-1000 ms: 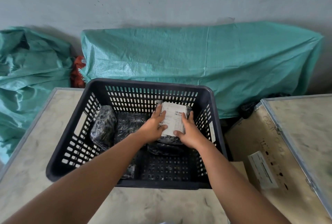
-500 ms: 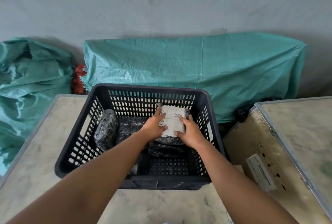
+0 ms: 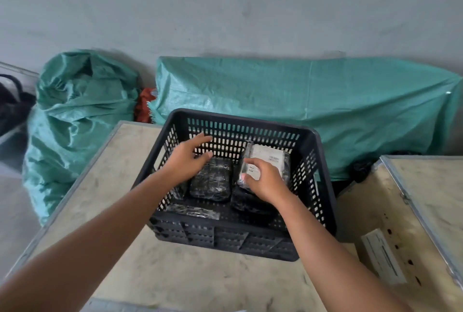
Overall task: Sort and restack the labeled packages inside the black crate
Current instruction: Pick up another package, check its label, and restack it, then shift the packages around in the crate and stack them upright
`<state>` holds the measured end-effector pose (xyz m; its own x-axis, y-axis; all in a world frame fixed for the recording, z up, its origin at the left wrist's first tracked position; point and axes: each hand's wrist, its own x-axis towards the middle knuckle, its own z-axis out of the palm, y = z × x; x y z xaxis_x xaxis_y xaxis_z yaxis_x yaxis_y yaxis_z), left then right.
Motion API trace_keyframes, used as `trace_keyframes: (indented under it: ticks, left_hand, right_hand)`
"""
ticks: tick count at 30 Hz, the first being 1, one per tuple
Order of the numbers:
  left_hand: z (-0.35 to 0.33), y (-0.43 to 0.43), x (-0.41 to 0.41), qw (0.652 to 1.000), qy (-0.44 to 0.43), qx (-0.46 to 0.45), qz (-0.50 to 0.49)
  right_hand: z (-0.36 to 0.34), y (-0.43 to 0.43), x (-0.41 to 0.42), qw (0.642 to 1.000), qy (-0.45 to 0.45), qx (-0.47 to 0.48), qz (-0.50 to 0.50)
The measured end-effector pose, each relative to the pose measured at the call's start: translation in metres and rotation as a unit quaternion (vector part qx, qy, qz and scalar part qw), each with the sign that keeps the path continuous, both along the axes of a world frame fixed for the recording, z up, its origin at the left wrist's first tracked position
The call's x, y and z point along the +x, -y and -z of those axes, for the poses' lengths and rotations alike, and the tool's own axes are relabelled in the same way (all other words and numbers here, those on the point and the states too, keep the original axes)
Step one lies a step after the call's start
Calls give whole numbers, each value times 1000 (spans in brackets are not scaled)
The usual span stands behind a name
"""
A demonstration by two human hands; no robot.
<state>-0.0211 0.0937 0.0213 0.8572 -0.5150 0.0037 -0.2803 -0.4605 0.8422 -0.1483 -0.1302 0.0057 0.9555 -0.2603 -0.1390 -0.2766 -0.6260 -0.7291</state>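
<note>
A black slatted crate (image 3: 323, 186) stands on a pale table top (image 3: 175, 274). At its right side, a black package with a white label (image 3: 269, 159) rests on a stack of other black wrapped packages. My right hand (image 3: 263, 181) grips the near edge of that labeled package. Beside it lies a black wrapped package (image 3: 211, 181) without a visible label. My left hand (image 3: 186, 161) hovers open over the crate's left part, fingers spread, holding nothing. A flat wrapped package (image 3: 193, 211) lies along the crate's near wall.
Teal woven tarps (image 3: 300, 94) cover bulky shapes against the wall behind the crate, and a teal sack (image 3: 75, 116) sits at the left. A wooden box with metal edging (image 3: 413, 211) stands to the right, a white label (image 3: 382, 256) on its side.
My left hand let go of the labeled package and moved left, open, over the crate. The right hand keeps hold of the package. The view shifted so the crate appears further right.
</note>
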Motion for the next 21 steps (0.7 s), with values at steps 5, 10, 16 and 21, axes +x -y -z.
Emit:
trace_keyframes:
  ticks: [5, 10, 16, 21]
  left_hand:
    - [-19, -63, 3, 993, 109, -19, -41]
    - [2, -102, 5, 989, 48, 121, -72]
    - [27, -112, 4, 994, -54, 48, -79]
    - [28, -111, 7, 993, -55, 46, -98]
  right_hand:
    - [3, -31, 20, 998, -27, 25, -41]
    - [14, -59, 51, 994, -56, -20, -95]
    - [43, -71, 91, 974, -120, -58, -181]
    - [84, -66, 110, 948, -151, -151, -238]
